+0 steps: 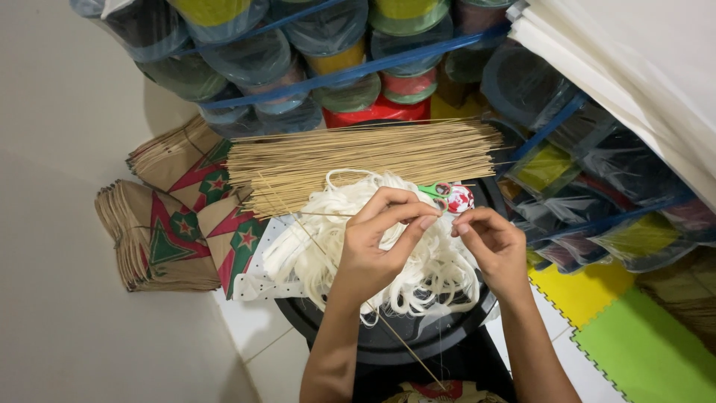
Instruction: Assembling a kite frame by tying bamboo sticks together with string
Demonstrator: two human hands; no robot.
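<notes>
Forearms: both come up from the near edge, bare, meeting over the middle of a round black tray [328, 328].
Left hand [377, 246]: fingers curled in, thumb and forefinger tips pressed together near the top, pinching what looks like a thin bamboo stick [332, 215] that runs off to the left. Can't really tell how firm the hold is.
Right hand [492, 242]: just right of the left one, fingertips bunched and pinching something tiny, maybe thread, too fine to make out.
Long stick [403, 345]: another thin one slants from under the left wrist down toward the near edge.
White strips [313, 257]: big messy heap of pale strips or cord on the tray, right under both hands.
Scissors [447, 195]: green handles plus a red-and-white bit, lying just beyond the fingertips.
Stick bundle [358, 160]: thick pile of bamboo sticks lying across, far side of the heap.
Paper kites [175, 224]: stacks of brown ones with red and green star prints, on the left, on the white floor.
Spools [313, 52]: lots of coloured reels in clear plastic bags with blue straps, far and to the right.
Foam mats [634, 336]: yellow and green puzzle tiles, near right.
</notes>
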